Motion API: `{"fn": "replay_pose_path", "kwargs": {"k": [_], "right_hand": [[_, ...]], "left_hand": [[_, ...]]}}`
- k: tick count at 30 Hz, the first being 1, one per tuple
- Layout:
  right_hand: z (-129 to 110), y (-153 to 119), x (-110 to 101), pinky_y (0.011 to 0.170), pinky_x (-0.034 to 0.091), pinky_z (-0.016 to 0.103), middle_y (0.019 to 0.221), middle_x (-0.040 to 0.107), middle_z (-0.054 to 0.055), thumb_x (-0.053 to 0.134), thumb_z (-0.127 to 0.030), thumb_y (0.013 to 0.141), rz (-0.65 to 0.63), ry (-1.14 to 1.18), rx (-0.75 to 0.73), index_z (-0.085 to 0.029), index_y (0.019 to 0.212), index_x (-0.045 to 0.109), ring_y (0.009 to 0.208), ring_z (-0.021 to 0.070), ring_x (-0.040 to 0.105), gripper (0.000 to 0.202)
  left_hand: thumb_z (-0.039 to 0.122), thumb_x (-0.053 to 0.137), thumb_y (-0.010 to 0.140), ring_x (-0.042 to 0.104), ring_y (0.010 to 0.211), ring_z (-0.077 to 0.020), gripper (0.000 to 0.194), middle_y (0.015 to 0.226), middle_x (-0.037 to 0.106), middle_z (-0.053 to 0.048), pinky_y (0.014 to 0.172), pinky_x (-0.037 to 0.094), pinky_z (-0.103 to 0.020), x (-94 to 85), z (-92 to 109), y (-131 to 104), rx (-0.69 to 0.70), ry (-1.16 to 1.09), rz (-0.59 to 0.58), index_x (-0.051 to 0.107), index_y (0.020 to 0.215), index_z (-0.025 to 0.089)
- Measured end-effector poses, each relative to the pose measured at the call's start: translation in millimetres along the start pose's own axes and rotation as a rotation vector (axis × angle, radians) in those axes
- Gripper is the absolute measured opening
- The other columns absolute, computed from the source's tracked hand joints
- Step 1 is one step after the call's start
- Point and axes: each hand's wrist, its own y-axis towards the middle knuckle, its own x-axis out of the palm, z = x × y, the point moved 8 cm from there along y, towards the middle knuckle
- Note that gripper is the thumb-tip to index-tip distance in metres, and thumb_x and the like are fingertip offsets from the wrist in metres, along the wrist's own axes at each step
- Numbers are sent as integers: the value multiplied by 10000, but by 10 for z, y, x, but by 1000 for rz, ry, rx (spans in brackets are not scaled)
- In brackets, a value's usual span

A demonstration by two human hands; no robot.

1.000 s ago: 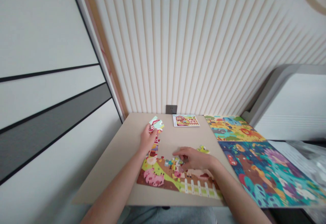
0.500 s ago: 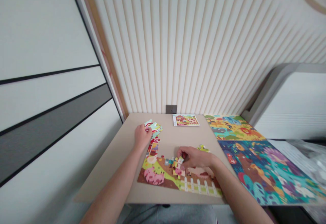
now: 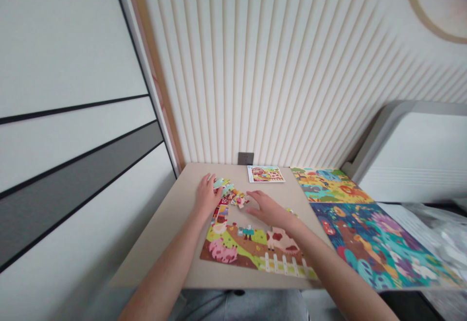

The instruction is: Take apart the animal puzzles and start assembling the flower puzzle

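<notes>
A partly joined farm jigsaw puzzle (image 3: 251,248) lies on the table, with a pink pig, a brown-spotted cow and a white fence. At its upper left, my left hand (image 3: 207,197) grips the edge of a joined section of puzzle pieces (image 3: 225,185), thumb on its near side; the fingers' undersides are hidden. A small cluster of pieces (image 3: 239,199) touches or nearly touches that section's right side. Just right of the cluster is my right hand (image 3: 270,210), thumb and fingers apart, nothing visible between them. Its forearm crosses above the puzzle's right part.
A small farm picture card (image 3: 266,174) lies near the wall, below a dark socket (image 3: 245,158). Two finished puzzles lie at the right, a yellow animal one (image 3: 330,185) and a dark blue-green one (image 3: 379,248). Clear plastic wrapping (image 3: 445,228) sits beyond them.
My right hand has moved up and left from the puzzle's middle and let go of the small cluster, which now lies beside the section at my left hand.
</notes>
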Motion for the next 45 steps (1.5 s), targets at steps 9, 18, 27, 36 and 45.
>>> {"fn": "replay_pose_path", "kwargs": {"k": [9,18,27,36,45], "right_hand": [[-382,-1104,449,1201,131,579,1634,261,108,496,-583,958,-232,-277,-153,-332,1576,257,1505,336,210,708],[-218,-634,294,1148,277,502,1469,505,145,597,-623,869,-198,-272,-360,-257,1446,508,1340,317,461,689],[-201,-642,218,1080,379,476,1405,486,167,703,-577,789,-87,-244,-408,-222,1428,517,1273,331,474,754],[-213,-739,202,1104,352,518,1402,481,160,675,-538,830,10,-344,-364,-246,1420,533,1275,342,473,673],[-84,-728,210,1109,350,498,1442,507,162,672,-697,776,-81,-270,-309,-258,1440,529,1310,351,478,809]], "left_hand": [[269,655,849,464,1368,-267,479,1394,594,-80,1210,251,-485,141,975,-450,455,-384,-531,606,1325,273],[313,580,917,555,1268,-257,345,1284,668,-84,1155,346,-466,-45,1095,-468,485,-395,-582,672,1247,273],[443,748,795,424,1392,-331,783,1526,458,-75,1180,306,-514,-473,933,-1132,490,-190,-676,421,1498,340],[382,647,915,458,1390,-249,624,1499,504,-57,1172,369,-487,-467,822,-1342,477,-106,-560,425,1493,299],[295,409,1043,719,1010,-194,293,1124,741,-74,894,582,-309,-525,747,-1365,457,-33,-343,668,1143,204]]}}
